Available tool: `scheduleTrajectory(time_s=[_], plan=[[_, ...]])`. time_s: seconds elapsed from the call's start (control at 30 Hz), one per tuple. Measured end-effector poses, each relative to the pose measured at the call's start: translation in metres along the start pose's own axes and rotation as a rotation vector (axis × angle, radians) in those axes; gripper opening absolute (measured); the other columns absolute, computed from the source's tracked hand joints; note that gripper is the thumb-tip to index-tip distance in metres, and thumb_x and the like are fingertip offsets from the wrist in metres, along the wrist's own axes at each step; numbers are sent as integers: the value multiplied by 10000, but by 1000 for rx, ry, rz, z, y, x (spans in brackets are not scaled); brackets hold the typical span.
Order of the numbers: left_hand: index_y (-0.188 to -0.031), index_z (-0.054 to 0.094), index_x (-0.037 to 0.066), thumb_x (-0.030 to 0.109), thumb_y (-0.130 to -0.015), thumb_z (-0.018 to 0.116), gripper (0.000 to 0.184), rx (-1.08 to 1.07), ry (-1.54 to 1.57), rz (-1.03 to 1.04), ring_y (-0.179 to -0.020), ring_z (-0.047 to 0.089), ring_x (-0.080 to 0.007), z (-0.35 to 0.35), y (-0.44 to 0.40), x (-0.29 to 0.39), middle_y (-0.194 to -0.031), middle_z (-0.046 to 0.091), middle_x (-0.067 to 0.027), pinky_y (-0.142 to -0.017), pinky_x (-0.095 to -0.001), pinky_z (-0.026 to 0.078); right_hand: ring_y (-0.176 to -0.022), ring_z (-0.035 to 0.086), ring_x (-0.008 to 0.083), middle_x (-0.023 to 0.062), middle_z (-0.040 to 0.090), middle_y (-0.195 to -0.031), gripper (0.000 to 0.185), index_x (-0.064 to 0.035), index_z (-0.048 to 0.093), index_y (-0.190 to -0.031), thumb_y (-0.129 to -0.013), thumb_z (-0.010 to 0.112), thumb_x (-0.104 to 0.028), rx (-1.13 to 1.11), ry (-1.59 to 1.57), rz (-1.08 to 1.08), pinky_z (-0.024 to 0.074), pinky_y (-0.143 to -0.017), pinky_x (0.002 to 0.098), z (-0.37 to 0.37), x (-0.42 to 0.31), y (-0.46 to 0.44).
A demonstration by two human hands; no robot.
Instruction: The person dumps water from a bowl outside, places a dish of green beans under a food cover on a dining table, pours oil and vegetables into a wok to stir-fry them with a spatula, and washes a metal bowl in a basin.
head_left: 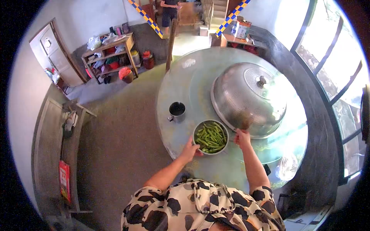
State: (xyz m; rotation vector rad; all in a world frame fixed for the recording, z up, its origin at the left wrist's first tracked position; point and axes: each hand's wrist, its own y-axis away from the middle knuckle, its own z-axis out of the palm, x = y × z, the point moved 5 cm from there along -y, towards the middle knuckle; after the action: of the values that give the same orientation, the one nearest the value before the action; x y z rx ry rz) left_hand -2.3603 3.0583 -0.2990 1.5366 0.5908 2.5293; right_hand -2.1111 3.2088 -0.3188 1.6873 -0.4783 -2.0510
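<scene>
My left hand is closed on the side of a round metal bowl full of green bean pods, thumb over its rim. My right hand is at the near rim of a large domed metal food cover, its fingers pinched on the edge. The cover has small perforations and a dark knob on top; whatever lies under it is hidden. Just beyond the bowl, a metal mug with dark contents stands on the round glass-topped table.
A clear plastic bag lies at the table's right edge. Wooden shelves with bags and pots stand at the far left wall. A person stands in the far doorway. A wooden bench is on my left, windows on my right.
</scene>
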Motion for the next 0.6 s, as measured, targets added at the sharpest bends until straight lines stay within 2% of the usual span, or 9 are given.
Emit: scheduleTrajectory(time_s=[0.13, 0.23, 0.33, 0.37, 0.4, 0.5, 0.6], plan=[[-1380, 220, 189, -15, -788, 453, 668, 57, -7, -23, -616, 601, -184, -2, 6, 4, -978, 554, -101, -505, -322, 561, -475, 476, 148, 39, 493, -596, 148, -85, 536, -814, -847, 594, -217, 60, -51, -5, 403, -393, 321, 1, 19, -45], [-1382, 204, 188, 1, -804, 467, 662, 80, -48, -46, -608, 601, -196, -6, 1, -1, -958, 560, -116, -495, -331, 558, -448, 444, 139, 27, 483, -593, 158, -98, 554, -802, -847, 601, -241, 83, -234, 160, 376, -380, 306, 7, 27, -36], [-1372, 206, 176, 20, -818, 471, 633, 117, -14, -44, -612, 608, -233, -10, -5, -8, -963, 565, -141, -481, -357, 553, -454, 433, 136, 10, 462, -584, 127, -128, 563, -873, -853, 593, -250, -3, -250, 185, 370, -394, 295, 17, 27, -24], [-1376, 207, 190, 12, -822, 466, 637, 101, -14, -57, -630, 612, -216, -9, -3, -8, -966, 568, -128, -495, -348, 556, -455, 433, 136, 6, 459, -583, 123, -136, 563, -886, -855, 588, -252, -32, -267, 187, 371, -397, 296, 20, 28, -22], [-1380, 207, 204, 4, -826, 460, 641, 85, -16, -69, -647, 615, -199, -6, -1, -4, -969, 571, -115, -509, -339, 560, -472, 435, 136, 0, 471, -610, 116, -165, 550, -973, -869, 563, -216, -135, -296, 208, 377, -412, 299, 23, 27, -22], [-1382, 210, 222, -7, -830, 452, 645, 99, -9, -70, -671, 621, -190, 0, 3, 6, -977, 580, -101, -530, -333, 563, -531, 507, 155, 37, 514, -664, 257, -105, 479, -1067, -834, 584, -123, -283, -419, 262, 411, -431, 287, 29, 22, -20], [-1378, 219, 225, -12, -829, 452, 642, 88, -4, -83, -695, 623, -207, 0, -2, 1, -1002, 579, -103, -538, -340, 559, -643, 552, 173, 49, 545, -757, 297, -122, 455, -1099, -827, 561, -71, -381, -334, 277, 468, -531, 307, 28, 11, -19]])
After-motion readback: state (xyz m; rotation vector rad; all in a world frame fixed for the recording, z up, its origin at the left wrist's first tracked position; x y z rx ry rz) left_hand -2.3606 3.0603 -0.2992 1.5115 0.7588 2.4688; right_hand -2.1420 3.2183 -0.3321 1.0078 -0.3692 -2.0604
